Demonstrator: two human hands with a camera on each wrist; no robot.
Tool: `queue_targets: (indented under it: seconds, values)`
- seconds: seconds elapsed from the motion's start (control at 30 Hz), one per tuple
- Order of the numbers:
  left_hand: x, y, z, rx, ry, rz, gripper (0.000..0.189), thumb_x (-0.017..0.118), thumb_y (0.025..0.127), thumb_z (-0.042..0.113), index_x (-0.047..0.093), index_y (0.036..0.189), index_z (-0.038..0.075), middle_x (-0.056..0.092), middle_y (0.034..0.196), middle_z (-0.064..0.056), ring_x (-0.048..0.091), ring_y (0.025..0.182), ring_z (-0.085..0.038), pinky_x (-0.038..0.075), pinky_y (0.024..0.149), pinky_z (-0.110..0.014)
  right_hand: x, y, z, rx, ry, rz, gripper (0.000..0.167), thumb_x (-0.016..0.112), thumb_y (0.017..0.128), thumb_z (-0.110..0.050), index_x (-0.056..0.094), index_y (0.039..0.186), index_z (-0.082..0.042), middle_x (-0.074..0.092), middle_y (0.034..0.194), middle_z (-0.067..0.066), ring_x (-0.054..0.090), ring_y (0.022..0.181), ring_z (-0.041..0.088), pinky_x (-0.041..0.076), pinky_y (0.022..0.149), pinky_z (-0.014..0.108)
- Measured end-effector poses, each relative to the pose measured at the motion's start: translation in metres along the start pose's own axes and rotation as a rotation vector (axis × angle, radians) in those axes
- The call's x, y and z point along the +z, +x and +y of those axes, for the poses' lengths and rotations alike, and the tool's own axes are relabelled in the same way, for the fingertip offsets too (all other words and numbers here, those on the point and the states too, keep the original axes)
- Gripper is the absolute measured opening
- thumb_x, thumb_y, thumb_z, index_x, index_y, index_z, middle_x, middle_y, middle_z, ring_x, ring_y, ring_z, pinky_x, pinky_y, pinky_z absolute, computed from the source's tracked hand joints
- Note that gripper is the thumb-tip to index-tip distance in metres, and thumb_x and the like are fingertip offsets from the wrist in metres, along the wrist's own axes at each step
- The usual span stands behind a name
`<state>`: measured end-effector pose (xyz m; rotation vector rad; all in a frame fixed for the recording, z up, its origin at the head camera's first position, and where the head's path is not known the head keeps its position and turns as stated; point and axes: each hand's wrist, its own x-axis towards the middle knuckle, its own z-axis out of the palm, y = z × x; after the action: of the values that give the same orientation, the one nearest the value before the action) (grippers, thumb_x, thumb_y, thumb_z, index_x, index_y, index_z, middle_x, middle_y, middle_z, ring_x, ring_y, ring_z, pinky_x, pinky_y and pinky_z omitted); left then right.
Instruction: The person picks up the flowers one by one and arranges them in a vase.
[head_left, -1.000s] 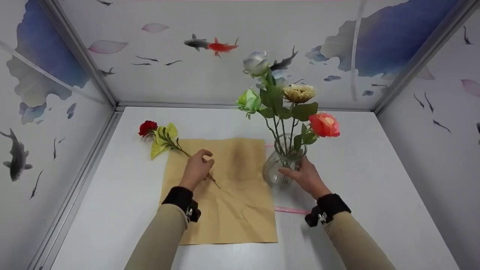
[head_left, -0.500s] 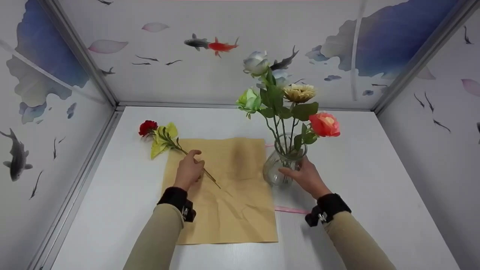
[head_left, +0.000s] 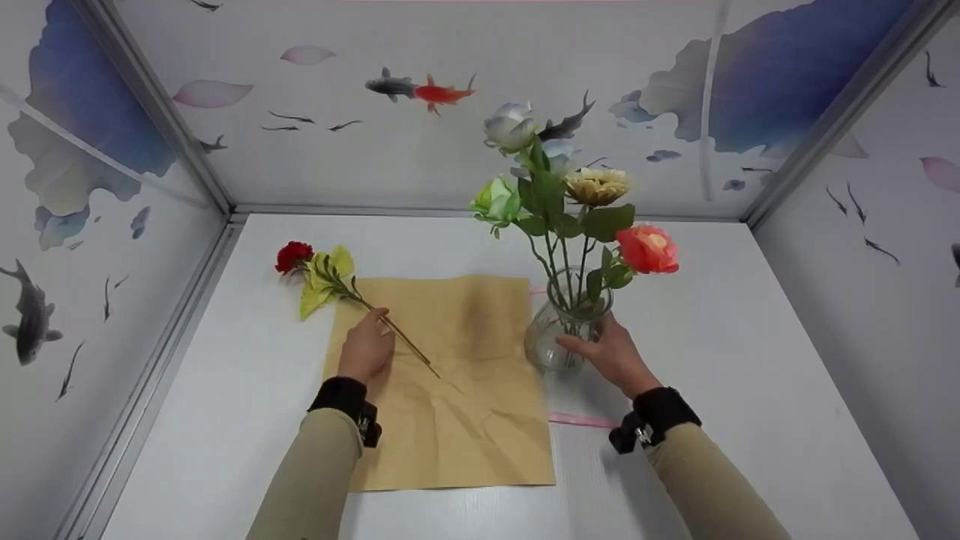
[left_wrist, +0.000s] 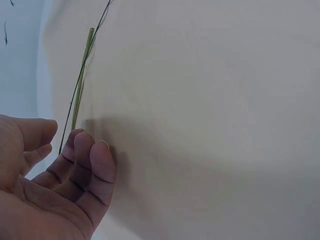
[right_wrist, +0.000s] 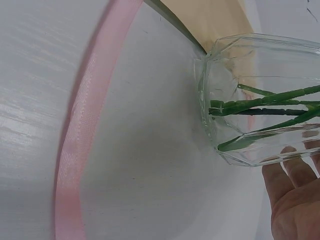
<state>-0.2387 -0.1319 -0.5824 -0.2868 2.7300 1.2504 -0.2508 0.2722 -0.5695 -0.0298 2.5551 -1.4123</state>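
On the left, a red carnation and a yellow flower lie side by side, their thin stems running over brown paper. My left hand is at these stems. In the left wrist view its fingers are loosely bent, with a gap to the thumb, and the stems pass behind the fingertips. My right hand holds a clear glass vase round its side, thumb in front. A white rose, green rose, tan daisy-like flower and coral rose stand in it.
A pink ribbon lies on the white table, partly under the paper; the right wrist view shows it near the vase's base. Printed panels with metal edging close in the back and both sides.
My left hand has slid up and left along the stems, away from their cut ends, and its fingers have lowered. The flowers, vase and right hand have stayed in place.
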Motion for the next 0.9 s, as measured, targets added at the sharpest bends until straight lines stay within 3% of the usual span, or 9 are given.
queue_targets:
  seconds: [0.07,0.13,0.2,0.33,0.53,0.67,0.73,0.8,0.9]
  values:
    - [0.0,0.0,-0.003,0.013,0.024,-0.005,0.054,0.05,0.1,0.009,0.043,0.154,0.006,0.054,0.146,-0.025,0.054,0.069,-0.021,0.039,0.06,-0.033,0.0,-0.001,0.0,-0.006,-0.001,0.003,0.111,0.08,0.076,-0.067,0.027,0.157,-0.012,0.04,0.161,0.014,0.031,0.152,0.032,0.028,0.12,0.056]
    - [0.0,0.001,-0.006,0.016,0.031,-0.022,0.058,0.05,0.1,0.009,0.04,0.156,0.007,0.051,0.149,-0.025,0.05,0.063,-0.018,0.037,0.058,-0.031,0.0,-0.001,0.0,-0.011,-0.001,0.006,0.109,0.08,0.077,-0.066,0.028,0.157,-0.012,0.04,0.16,0.015,0.032,0.151,0.032,0.028,0.12,0.055]
    - [0.0,0.002,-0.008,0.011,0.019,-0.039,0.062,0.05,0.099,0.008,0.036,0.159,0.01,0.052,0.148,-0.025,0.038,0.049,-0.016,0.033,0.05,-0.03,0.0,-0.002,0.0,-0.014,0.0,0.008,0.108,0.08,0.078,-0.065,0.029,0.157,-0.011,0.041,0.16,0.015,0.032,0.151,0.031,0.028,0.121,0.054]
    - [0.003,0.004,-0.009,0.029,0.042,-0.044,0.07,0.053,0.096,0.005,0.031,0.162,0.012,0.055,0.144,-0.024,0.03,0.046,-0.012,0.029,0.048,-0.028,0.0,-0.002,0.001,-0.008,0.002,0.006,0.109,0.08,0.078,-0.065,0.028,0.157,-0.011,0.039,0.161,0.015,0.031,0.152,0.032,0.027,0.121,0.055]
    - [0.008,0.005,-0.01,0.048,0.09,-0.034,0.075,0.057,0.094,-0.002,0.029,0.162,0.013,0.069,0.113,-0.027,0.027,0.048,-0.013,0.026,0.049,-0.028,0.0,-0.002,0.001,0.0,0.001,0.0,0.112,0.08,0.076,-0.068,0.027,0.157,-0.011,0.039,0.161,0.015,0.03,0.152,0.033,0.027,0.12,0.055]
    - [0.009,0.005,-0.008,0.044,0.12,-0.036,0.072,0.06,0.097,0.0,0.032,0.161,0.014,0.064,0.134,-0.023,0.037,0.051,-0.017,0.029,0.052,-0.03,0.0,-0.002,0.001,-0.001,0.008,-0.003,0.112,0.079,0.075,-0.069,0.028,0.157,-0.012,0.039,0.161,0.015,0.03,0.152,0.033,0.028,0.12,0.056]
    - [0.01,0.005,-0.007,0.037,0.139,-0.038,0.069,0.061,0.098,0.001,0.035,0.16,0.013,0.059,0.142,-0.022,0.054,0.06,-0.023,0.036,0.056,-0.032,0.0,-0.002,0.001,-0.003,0.011,-0.006,0.113,0.079,0.075,-0.07,0.028,0.157,-0.012,0.039,0.161,0.014,0.03,0.152,0.033,0.028,0.12,0.057]
    - [0.01,0.005,-0.007,0.036,0.157,-0.033,0.064,0.061,0.098,0.001,0.039,0.158,0.01,0.057,0.145,-0.022,0.067,0.084,-0.033,0.047,0.066,-0.036,0.0,-0.001,0.001,-0.002,0.013,-0.006,0.113,0.079,0.074,-0.071,0.028,0.157,-0.013,0.039,0.161,0.013,0.03,0.152,0.033,0.028,0.12,0.057]
    - [0.01,0.005,-0.007,0.032,0.163,-0.032,0.056,0.06,0.1,0.003,0.045,0.154,0.006,0.055,0.146,-0.024,0.061,0.121,-0.042,0.052,0.09,-0.047,0.0,0.0,0.001,-0.002,0.011,-0.009,0.115,0.079,0.074,-0.072,0.027,0.158,-0.013,0.039,0.162,0.013,0.029,0.153,0.033,0.027,0.12,0.058]
